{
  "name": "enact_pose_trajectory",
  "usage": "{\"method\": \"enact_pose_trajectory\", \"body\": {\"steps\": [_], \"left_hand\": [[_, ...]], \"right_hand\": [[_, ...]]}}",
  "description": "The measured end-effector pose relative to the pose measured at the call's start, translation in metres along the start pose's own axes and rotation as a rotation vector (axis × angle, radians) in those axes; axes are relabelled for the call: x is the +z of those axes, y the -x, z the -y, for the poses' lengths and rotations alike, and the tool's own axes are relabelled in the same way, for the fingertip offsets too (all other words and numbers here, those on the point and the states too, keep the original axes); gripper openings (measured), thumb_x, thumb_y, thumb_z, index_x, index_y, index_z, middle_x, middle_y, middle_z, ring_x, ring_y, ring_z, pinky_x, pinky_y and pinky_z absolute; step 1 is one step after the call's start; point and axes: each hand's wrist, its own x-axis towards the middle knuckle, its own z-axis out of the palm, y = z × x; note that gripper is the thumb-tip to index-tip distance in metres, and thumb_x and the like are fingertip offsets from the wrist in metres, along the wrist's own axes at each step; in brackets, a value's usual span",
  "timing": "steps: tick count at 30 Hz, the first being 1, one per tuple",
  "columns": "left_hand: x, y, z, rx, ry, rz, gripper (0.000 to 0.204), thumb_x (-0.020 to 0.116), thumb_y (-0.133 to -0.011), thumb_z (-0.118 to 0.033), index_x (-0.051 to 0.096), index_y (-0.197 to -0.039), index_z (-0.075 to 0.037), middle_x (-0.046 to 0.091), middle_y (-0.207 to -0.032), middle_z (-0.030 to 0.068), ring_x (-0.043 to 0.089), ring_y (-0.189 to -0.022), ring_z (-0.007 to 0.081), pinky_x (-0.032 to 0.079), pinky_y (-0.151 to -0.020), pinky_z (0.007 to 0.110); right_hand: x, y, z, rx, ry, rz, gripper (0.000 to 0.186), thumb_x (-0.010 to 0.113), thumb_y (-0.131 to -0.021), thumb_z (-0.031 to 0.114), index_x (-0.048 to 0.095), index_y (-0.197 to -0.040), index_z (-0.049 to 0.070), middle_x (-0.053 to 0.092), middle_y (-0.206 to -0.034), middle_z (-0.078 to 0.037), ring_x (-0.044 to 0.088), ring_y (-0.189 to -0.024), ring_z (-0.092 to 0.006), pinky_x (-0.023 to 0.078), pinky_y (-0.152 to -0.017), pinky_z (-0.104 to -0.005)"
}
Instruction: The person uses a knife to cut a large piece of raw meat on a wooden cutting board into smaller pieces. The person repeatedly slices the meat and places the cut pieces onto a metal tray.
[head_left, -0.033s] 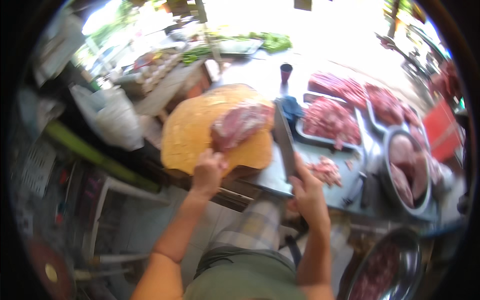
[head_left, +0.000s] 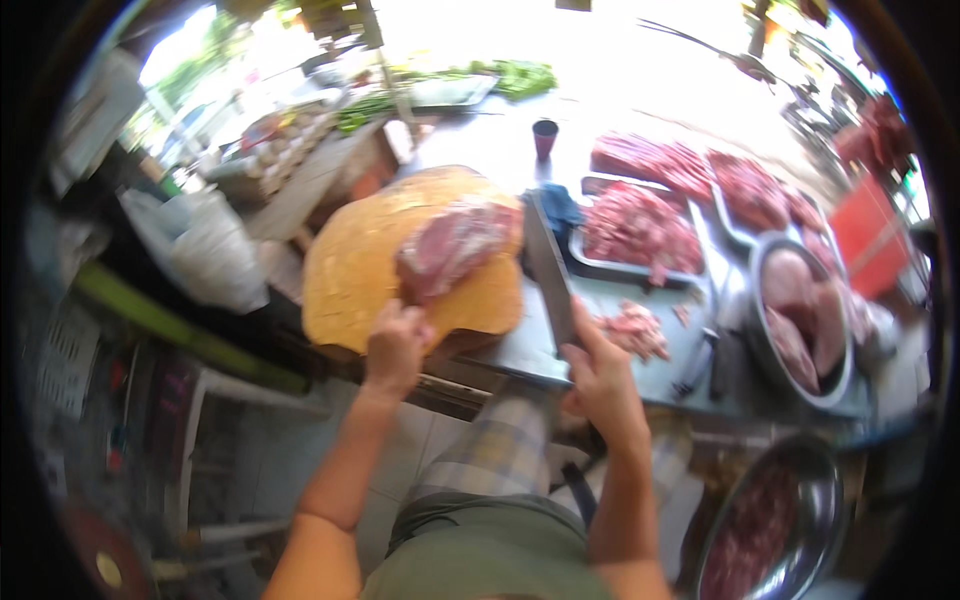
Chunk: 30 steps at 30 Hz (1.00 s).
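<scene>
Head view, meat slab (head_left: 455,248) on chopping board (head_left: 348,270), just beyond left hand (head_left: 397,347)

Left of centre, a meat slab (head_left: 455,248) lies on a chopping block (head_left: 345,250); right of centre, meat pieces (head_left: 640,228) lie in a tray (head_left: 622,269) on the table (head_left: 530,355).

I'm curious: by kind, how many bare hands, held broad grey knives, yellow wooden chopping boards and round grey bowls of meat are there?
Bare left hand and right hand: 2
Held broad grey knife: 1
Yellow wooden chopping board: 1
Round grey bowls of meat: 2
Total: 6
</scene>
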Motion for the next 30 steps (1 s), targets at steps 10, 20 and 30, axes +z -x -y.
{"method": "enact_pose_trajectory", "body": {"steps": [10,20,30], "left_hand": [[-0.022,-0.057,-0.032,-0.542,1.512,0.226,0.008,0.069,-0.092,0.004,0.07,-0.099,0.001,0.058,-0.07,-0.0008,0.044,-0.049,0.002,0.03,-0.042,0.016],[0.132,-0.253,-0.229,-0.289,1.546,0.414,0.019,0.069,-0.091,-0.004,0.068,-0.105,0.008,0.06,-0.07,0.0038,0.051,-0.049,0.0083,0.037,-0.041,0.023],[0.159,-0.214,-0.239,0.055,0.864,0.03,0.025,0.057,-0.082,0.006,0.076,-0.097,0.0,0.073,-0.09,0.022,0.073,-0.087,0.0298,0.055,-0.081,0.036]], "right_hand": [[-0.07,0.025,-0.036,0.18,-0.143,-0.305,0.06,0.053,-0.1,-0.001,0.045,-0.158,0.015,0.054,-0.076,-0.001,0.046,-0.051,-0.0059,0.043,-0.046,-0.0234],[-0.113,0.042,-0.059,0.307,-0.186,-0.469,0.062,0.054,-0.1,-0.002,0.044,-0.159,0.015,0.054,-0.073,0.0,0.047,-0.052,-0.0061,0.041,-0.045,-0.0232],[-0.106,0.032,-0.064,0.279,-0.135,-0.466,0.061,0.053,-0.103,0.0,0.043,-0.159,0.02,0.054,-0.071,0.001,0.046,-0.049,-0.0052,0.039,-0.041,-0.0222]]}}
